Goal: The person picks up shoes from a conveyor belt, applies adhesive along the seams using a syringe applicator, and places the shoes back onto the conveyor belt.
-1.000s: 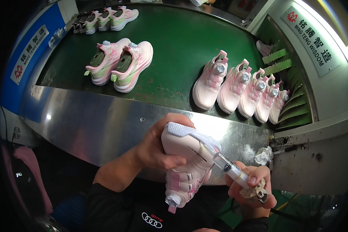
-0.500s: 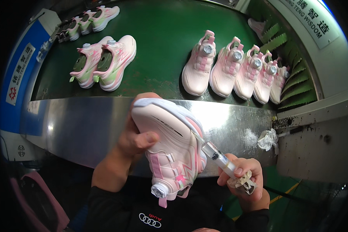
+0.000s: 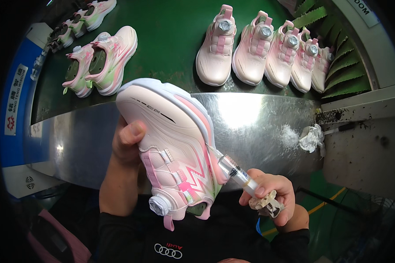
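A pale pink sneaker [image 3: 171, 144] with a white sole and a dial on its tongue is tilted in front of me, toe up and away. My left hand [image 3: 129, 138] grips it at the left of the toe, thumb on the upper, the other fingers hidden behind. My right hand [image 3: 270, 195] is closed around a clear syringe [image 3: 238, 172]. The syringe's thin tip reaches the seam where upper and sole meet, on the shoe's right side. A crumpled, off-white wad [image 3: 267, 204] is also in the right hand, at the syringe's rear end.
A row of several matching sneakers [image 3: 215, 55] stands on the green belt [image 3: 171, 35] at the back right, beside green flaps [image 3: 346, 74]. A pair [image 3: 112, 61] and more shoes sit at left. White powder and crumpled tissue [image 3: 312, 138] lie on the metal ledge [image 3: 259, 131].
The held sneaker has come nearer and turned, showing more of its side. The syringe tip has moved down along the sole seam. The view has shifted, moving the background shoes upward.
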Motion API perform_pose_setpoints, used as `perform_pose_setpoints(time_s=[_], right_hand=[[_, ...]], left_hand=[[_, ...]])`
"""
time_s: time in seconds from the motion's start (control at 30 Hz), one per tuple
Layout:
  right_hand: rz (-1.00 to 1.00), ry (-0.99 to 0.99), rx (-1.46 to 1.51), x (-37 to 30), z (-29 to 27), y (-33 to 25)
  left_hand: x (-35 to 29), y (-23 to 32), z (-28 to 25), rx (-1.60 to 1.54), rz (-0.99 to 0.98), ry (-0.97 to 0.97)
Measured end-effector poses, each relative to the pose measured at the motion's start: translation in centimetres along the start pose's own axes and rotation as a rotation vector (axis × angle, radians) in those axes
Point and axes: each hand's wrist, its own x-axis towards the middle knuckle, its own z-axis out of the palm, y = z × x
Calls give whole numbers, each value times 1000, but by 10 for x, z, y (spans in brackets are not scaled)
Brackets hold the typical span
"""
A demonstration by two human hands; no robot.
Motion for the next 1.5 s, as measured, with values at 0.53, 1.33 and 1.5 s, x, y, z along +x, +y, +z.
perform_pose_setpoints(time_s=[0.53,1.33,1.5], right_hand=[[90,79,-122,-35,7,5],[-70,34,-179,-66,-8,32],[-93,42,-150,-66,-7,36]], left_hand=[[7,0,-13,-271,-65,56],[16,-10,-5,-262,-76,81],[18,-6,-11,-253,-72,13]])
